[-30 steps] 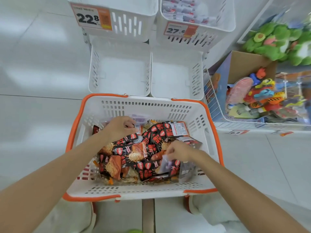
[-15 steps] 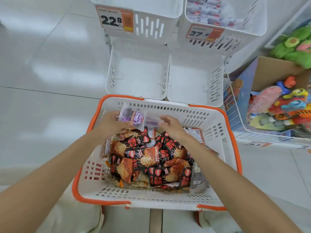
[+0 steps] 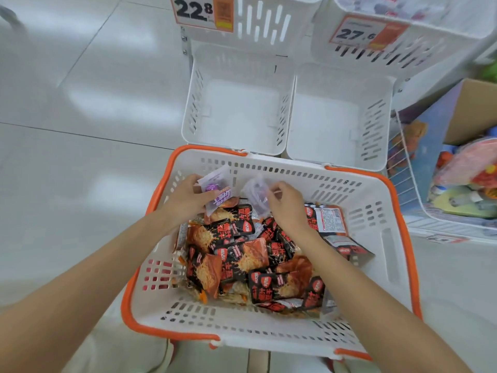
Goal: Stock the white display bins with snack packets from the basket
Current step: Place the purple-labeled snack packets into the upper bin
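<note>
Basket (image 3: 372, 238), white with orange rim, on the floor against the bins.

- Purple packet (image 3: 216, 191): near the basket's far-left corner, raised over the pile, just beyond the left hand's (image 3: 185, 197) fingertips and touching them.
- Pale packet (image 3: 255, 196): by the middle of the far wall, immediately left of the right hand (image 3: 287, 207), lifted off the pile.
- Pile (image 3: 242, 257): black-and-orange packets heaped across the basket floor, under both wrists. One packet lies label side up toward the right wall.
- Lower bins: left (image 3: 236, 111) and right (image 3: 330, 122), side by side, touching the basket's far rim.
- Upper bins: left (image 3: 269, 22) tagged 22.8 (image 3: 199, 12), right (image 3: 430, 44) tagged 27.6 (image 3: 360, 33).

Visibility: both upper bins are cut off by the top edge, and the right one's contents are a blur. The pale packet is smeared, so its print is unreadable. The pile's lower layers are covered. The toy box (image 3: 470, 111) is cut off at the right edge.

Hands: the left has its fingers curled and pinches the purple packet by its near edge. The right has its fingertips drawn together, pinching the pale packet's right side.
</note>
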### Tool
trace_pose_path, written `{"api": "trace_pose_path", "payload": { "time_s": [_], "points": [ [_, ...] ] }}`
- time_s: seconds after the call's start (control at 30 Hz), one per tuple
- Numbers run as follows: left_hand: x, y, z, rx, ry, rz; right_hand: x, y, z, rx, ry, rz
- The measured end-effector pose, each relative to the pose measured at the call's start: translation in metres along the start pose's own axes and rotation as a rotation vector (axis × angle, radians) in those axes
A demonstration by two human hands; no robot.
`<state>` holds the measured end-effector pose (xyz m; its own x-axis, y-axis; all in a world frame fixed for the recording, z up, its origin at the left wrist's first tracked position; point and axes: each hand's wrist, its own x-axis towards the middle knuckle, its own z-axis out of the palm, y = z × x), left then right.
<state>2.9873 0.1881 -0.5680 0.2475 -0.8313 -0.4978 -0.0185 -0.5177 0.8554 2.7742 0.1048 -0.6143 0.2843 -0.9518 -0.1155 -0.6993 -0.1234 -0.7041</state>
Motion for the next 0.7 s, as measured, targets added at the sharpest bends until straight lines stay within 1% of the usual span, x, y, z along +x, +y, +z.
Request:
{"api": "trace_pose_path", "payload": {
  "time_s": [0.03, 0.07, 0.13, 0.23, 0.33, 0.37, 0.43, 0.5, 0.57, 0.63, 0.7],
  "points": [
    [0.0, 0.001, 0.004, -0.013, -0.014, 0.0, -0.007, -0.011, -0.008, 0.138, 0.061, 0.035],
    [-0.002, 0.005, 0.009, -0.031, -0.038, 0.001, -0.014, -0.023, -0.014, 0.248, 0.086, 0.044],
    [-0.007, 0.012, 0.02, -0.066, -0.089, 0.032, -0.028, -0.046, -0.02, 0.387, 0.046, 0.024],
    [-0.02, 0.026, 0.039, -0.166, -0.144, 0.047, -0.04, -0.071, -0.027, 0.448, -0.012, -0.09],
    [-0.029, 0.043, 0.049, -0.264, -0.185, 0.094, -0.043, -0.083, -0.045, 0.473, 0.013, -0.156],
    [-0.032, 0.05, 0.049, -0.293, -0.172, 0.102, -0.044, -0.085, -0.052, 0.498, 0.058, -0.144],
    [-0.035, 0.064, 0.049, -0.326, -0.166, 0.076, -0.043, -0.089, -0.066, 0.548, 0.123, -0.063],
    [-0.041, 0.078, 0.051, -0.324, -0.203, 0.063, -0.041, -0.091, -0.078, 0.544, 0.057, 0.026],
    [-0.046, 0.091, 0.051, -0.362, -0.257, 0.063, -0.041, -0.09, -0.088, 0.546, 0.015, 0.06],
    [-0.051, 0.102, 0.05, -0.434, -0.303, 0.023, -0.044, -0.09, -0.097, 0.577, 0.075, 0.08],
    [-0.053, 0.108, 0.047, -0.568, -0.287, 0.017, -0.048, -0.091, -0.105, 0.664, 0.143, 0.121]
  ]
}}
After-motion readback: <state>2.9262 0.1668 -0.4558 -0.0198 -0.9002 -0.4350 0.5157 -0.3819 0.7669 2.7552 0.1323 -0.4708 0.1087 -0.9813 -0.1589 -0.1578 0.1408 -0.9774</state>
